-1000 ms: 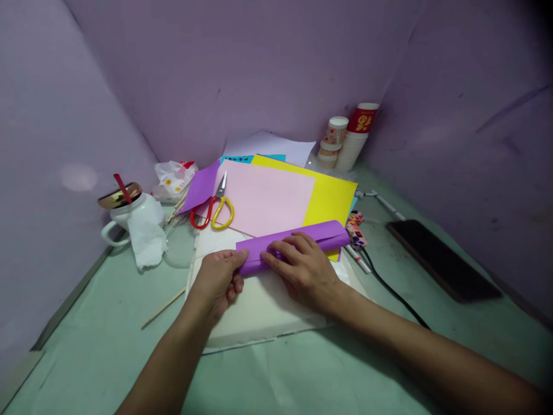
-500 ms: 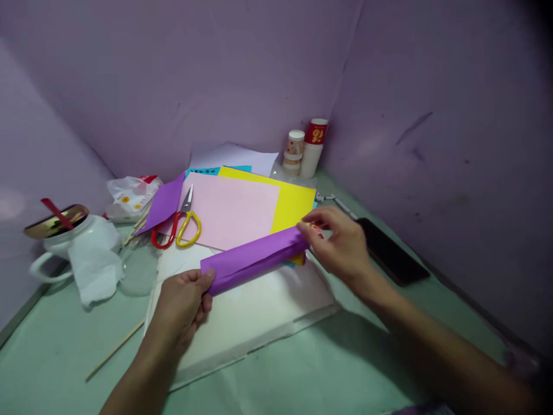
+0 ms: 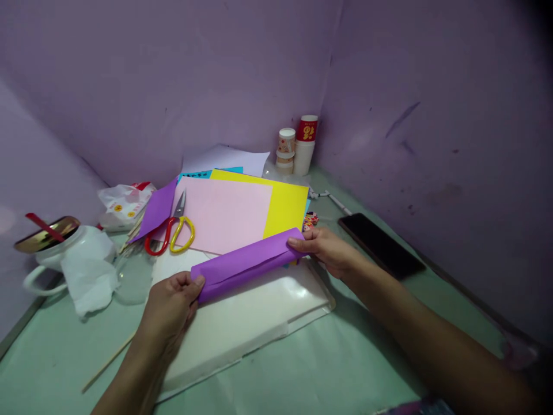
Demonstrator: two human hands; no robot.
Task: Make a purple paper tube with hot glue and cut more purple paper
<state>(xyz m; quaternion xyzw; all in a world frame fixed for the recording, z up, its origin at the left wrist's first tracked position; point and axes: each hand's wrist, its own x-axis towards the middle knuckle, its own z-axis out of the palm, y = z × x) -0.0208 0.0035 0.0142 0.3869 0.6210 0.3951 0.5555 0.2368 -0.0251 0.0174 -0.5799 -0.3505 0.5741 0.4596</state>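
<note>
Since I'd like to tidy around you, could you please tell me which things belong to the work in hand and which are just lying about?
In use:
- purple paper, held by the left hand and the right hand
- scissors and pink sheet, probably

Apparently lying about:
- black phone
- stacked cups
- white mug
- plastic bag

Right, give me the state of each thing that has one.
Purple paper: rolled, held at both ends
Scissors: lying flat, blades seemingly closed
Phone: flat, screen dark
Pink paper: flat
Yellow paper: partly covered
Paper cups: stacked
Mug: standing
White bag: crumpled
Tissue: crumpled
Stick: lying down
</note>
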